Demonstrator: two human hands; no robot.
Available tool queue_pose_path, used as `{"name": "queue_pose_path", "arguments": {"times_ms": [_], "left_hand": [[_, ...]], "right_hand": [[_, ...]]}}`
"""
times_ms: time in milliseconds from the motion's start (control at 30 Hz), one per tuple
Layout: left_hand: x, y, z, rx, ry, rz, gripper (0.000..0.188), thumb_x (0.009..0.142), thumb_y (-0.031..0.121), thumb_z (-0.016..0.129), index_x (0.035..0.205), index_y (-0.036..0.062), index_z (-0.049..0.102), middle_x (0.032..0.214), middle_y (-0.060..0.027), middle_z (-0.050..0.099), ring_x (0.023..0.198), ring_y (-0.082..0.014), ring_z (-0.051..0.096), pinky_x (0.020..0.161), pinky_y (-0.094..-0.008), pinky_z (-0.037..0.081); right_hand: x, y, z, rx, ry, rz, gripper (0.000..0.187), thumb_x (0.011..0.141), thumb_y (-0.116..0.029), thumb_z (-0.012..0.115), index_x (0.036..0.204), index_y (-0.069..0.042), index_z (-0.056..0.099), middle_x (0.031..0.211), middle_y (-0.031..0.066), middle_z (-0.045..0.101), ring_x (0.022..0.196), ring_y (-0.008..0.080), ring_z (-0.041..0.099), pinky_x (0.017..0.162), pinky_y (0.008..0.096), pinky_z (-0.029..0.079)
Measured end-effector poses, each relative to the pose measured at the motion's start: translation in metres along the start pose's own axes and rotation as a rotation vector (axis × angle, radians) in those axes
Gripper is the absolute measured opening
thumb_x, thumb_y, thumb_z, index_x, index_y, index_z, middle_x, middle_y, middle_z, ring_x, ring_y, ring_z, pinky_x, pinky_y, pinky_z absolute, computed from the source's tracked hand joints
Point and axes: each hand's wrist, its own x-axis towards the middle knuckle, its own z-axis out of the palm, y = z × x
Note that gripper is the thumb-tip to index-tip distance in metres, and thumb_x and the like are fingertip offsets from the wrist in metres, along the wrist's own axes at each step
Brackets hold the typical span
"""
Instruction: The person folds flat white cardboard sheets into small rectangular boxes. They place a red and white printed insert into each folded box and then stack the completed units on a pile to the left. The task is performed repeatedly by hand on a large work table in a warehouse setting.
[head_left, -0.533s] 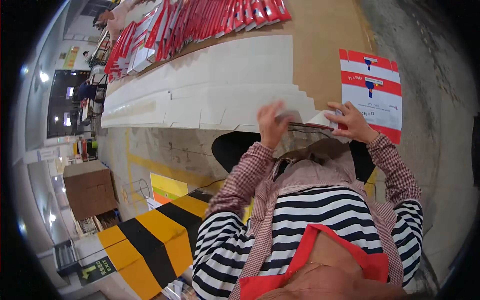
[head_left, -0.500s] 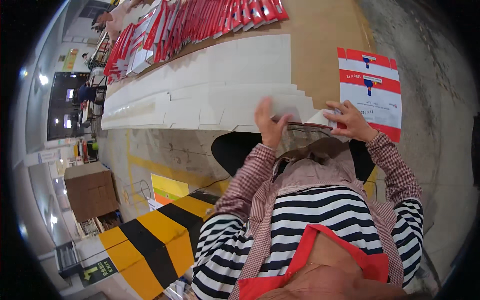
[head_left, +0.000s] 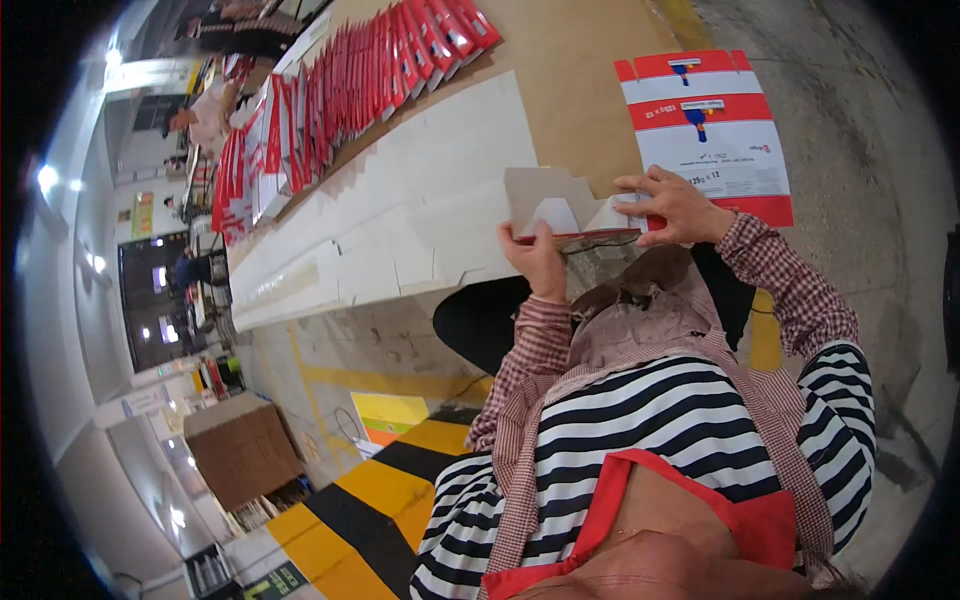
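A partly folded carton (head_left: 548, 190), whitish-grey inside with a red edge, stands at the table's front edge with its small side flaps raised. My left hand (head_left: 536, 262) pinches its left end flap between thumb and fingers. At the right end, my right hand (head_left: 678, 208) has its fingers closed round the other flap and the red edge. Just beyond my right hand lies a flat red-and-white printed carton blank (head_left: 735, 140). Left of my left hand, overlapping white carton blanks (head_left: 400, 200) spread along the table.
A long row of folded red-and-white cartons (head_left: 350, 85) leans along the far left of the brown-covered table (head_left: 580, 100). Below left are a yellow-and-black striped barrier (head_left: 370, 510) and a brown cardboard box (head_left: 240, 450). Another person (head_left: 210, 115) is at the far left.
My left hand has come down from above the blanks and now pinches the carton's left flap. The carton's back panel and flaps now stand raised. My right hand stays at its right end.
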Motion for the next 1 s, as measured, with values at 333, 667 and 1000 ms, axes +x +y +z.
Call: {"name": "queue_pose_path", "arguments": {"times_ms": [333,667,1000], "left_hand": [[0.024,-0.005,0.063,0.802,-0.985,0.792,0.119,0.075,0.086,0.042,0.153,-0.0017,0.021,0.16,-0.0232,0.017,0.15,-0.0392,0.012,0.119,-0.0546,0.007],[0.023,-0.019,0.067,0.845,-0.98,0.799,0.091,0.095,0.068,0.029,0.151,-0.0044,0.021,0.159,-0.025,0.019,0.148,-0.0409,0.016,0.118,-0.0545,0.009],[0.017,-0.024,0.078,1.083,-1.049,0.788,0.083,0.095,0.054,0.048,0.148,-0.0061,0.027,0.159,-0.0251,0.018,0.149,-0.0401,0.014,0.118,-0.055,0.011]], "right_hand": [[-0.053,-0.006,-0.026,-0.272,0.247,0.177,0.08,0.062,-0.009,0.081,0.136,-0.01,0.053,0.145,0.0153,0.043,0.138,0.0345,0.035,0.114,0.0466,0.03],[-0.056,0.001,-0.012,-0.242,0.262,0.266,0.079,0.066,-0.02,0.083,0.139,-0.013,0.052,0.15,0.0111,0.04,0.142,0.0316,0.03,0.117,0.0466,0.028],[-0.064,0.004,-0.01,-0.358,0.212,0.286,0.073,0.079,-0.052,0.066,0.138,-0.011,0.054,0.147,0.014,0.044,0.139,0.0341,0.036,0.116,0.0495,0.027]]}}
